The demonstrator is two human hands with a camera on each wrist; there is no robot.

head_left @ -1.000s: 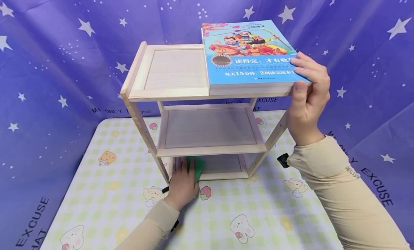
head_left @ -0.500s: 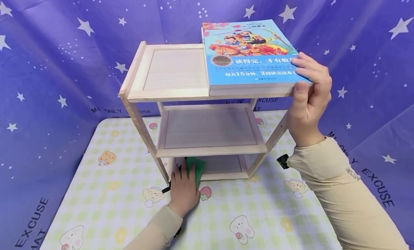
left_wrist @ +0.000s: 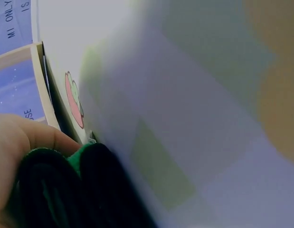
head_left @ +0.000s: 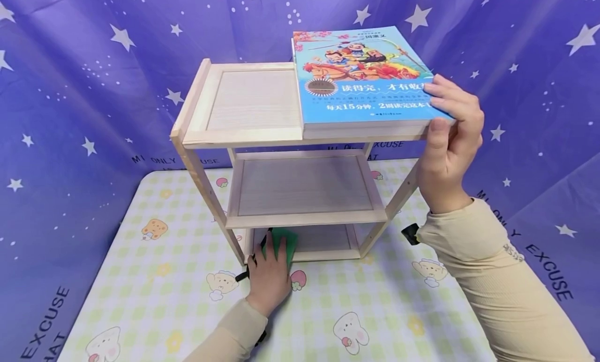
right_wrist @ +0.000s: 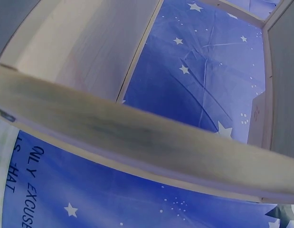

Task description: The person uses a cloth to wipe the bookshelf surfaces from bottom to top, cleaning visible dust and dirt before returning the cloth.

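Observation:
A small three-tier wooden shelf (head_left: 305, 217) stands upright on the table. My left hand (head_left: 269, 278) is at the front left of its bottom tier, fingers spread and pressing a green cloth (head_left: 287, 242) there. In the left wrist view the cloth (left_wrist: 74, 159) shows beside the fingers, with dark folds close to the camera. My right hand (head_left: 447, 143) grips the shelf's upper right corner, thumb at the front edge and fingertips overlapping the edge of a thick blue book (head_left: 365, 75). The book lies flat on the right part of the top tier. The right wrist view shows a shelf rail (right_wrist: 151, 137), not the hand.
A checked tablecloth (head_left: 150, 299) with cartoon prints covers the table. A purple starry curtain (head_left: 94, 80) hangs behind and on both sides. The middle tier (head_left: 307, 185) is bare, and bare wood (head_left: 255, 99) shows left of the book.
My left hand has drawn back toward me and slightly right, so more of the green cloth shows. The right hand and the book stay nearly in place.

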